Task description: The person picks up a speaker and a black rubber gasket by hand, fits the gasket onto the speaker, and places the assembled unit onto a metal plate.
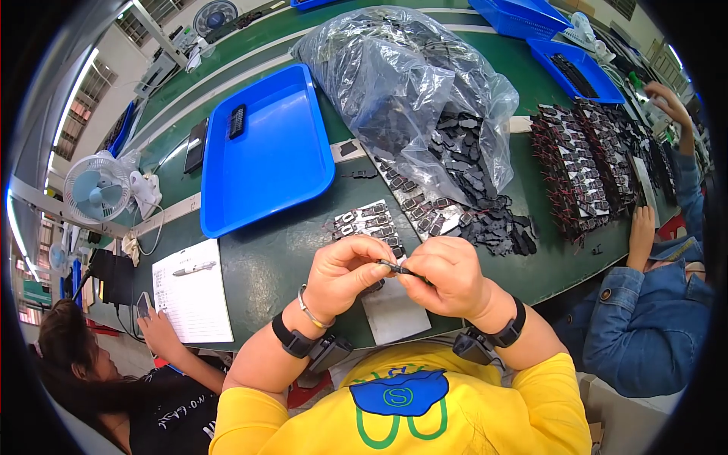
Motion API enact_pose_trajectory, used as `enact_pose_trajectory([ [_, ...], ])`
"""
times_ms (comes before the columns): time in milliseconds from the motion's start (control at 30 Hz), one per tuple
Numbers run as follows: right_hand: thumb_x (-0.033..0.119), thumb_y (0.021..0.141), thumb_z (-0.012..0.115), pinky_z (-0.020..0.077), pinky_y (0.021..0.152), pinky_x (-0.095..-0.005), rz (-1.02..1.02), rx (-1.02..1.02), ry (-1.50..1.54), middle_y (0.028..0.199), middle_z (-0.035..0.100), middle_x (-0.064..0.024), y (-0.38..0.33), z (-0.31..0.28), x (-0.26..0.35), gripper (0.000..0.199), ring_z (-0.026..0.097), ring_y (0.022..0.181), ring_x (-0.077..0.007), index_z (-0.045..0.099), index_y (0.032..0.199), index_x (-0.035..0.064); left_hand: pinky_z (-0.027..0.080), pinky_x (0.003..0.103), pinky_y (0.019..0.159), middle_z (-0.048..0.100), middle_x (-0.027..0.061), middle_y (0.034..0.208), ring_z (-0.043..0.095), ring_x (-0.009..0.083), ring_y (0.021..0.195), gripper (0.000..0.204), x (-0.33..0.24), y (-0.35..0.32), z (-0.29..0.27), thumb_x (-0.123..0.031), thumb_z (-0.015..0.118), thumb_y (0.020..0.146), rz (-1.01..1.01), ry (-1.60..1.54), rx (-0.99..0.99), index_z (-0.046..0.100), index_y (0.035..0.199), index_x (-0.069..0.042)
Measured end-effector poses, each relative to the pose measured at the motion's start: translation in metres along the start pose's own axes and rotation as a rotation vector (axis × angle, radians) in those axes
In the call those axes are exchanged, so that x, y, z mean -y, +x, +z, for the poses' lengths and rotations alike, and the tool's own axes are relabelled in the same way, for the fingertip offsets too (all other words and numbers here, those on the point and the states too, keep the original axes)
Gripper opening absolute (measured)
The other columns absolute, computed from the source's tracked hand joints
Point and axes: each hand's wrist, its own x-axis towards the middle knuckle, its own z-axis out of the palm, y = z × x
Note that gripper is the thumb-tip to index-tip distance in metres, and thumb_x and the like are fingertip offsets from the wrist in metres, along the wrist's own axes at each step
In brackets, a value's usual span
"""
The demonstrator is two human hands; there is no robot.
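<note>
My left hand point(347, 279) and my right hand point(449, 277) meet above the near edge of the bench, both pinching one small dark part point(396, 267) between thumbs and fingertips. Its exact kind is too small to make out, and the fingers cover its ends. Just beyond my hands lies a white sheet with rows of small black modules point(367, 220). Farther right, more of these black modules point(432, 220) rest on a second white sheet. Beside them spreads a pile of flat black pieces point(497, 227), spilling from a big clear plastic bag point(394, 76). Below my hands is a pale flat board point(396, 312).
A blue tray point(315, 163) holding a black strip point(237, 121) stands left of the bag. Farther left are a written sheet point(193, 311) with a pen point(194, 268) and a fan point(97, 188). Wired modules point(584, 167) fill the right side. Co-workers sit on both sides.
</note>
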Motion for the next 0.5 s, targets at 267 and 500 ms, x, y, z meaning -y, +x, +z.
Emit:
enact_pose_trajectory([
  [267,0.004,0.069,0.067,0.0425,0.045,-0.0281,0.047,0.021,0.08,0.066,0.058,-0.0087,0.0,0.005,-0.006,0.015,0.054,0.051,-0.0215,0.058,0.08,0.0001,0.047,0.026,0.069,0.06,0.0094,0.084,0.057,0.0164,0.077,0.009,-0.012,0.004,-0.011,0.0,0.063,0.077,0.115,0.418,0.024,0.059,0.086,0.001],
  [500,0.003,0.071,0.067,0.0446,0.051,-0.0272,0.316,0.082,0.148,0.07,0.059,-0.0099,-0.002,0.006,-0.004,0.015,0.057,0.057,-0.0199,0.06,0.084,0.0004,0.047,0.026,0.067,0.061,0.0077,0.086,0.057,0.0146,0.075,0.016,-0.014,0.003,-0.009,0.001,0.066,0.074,-0.013,0.45,-0.003,0.061,0.089,0.001],
])
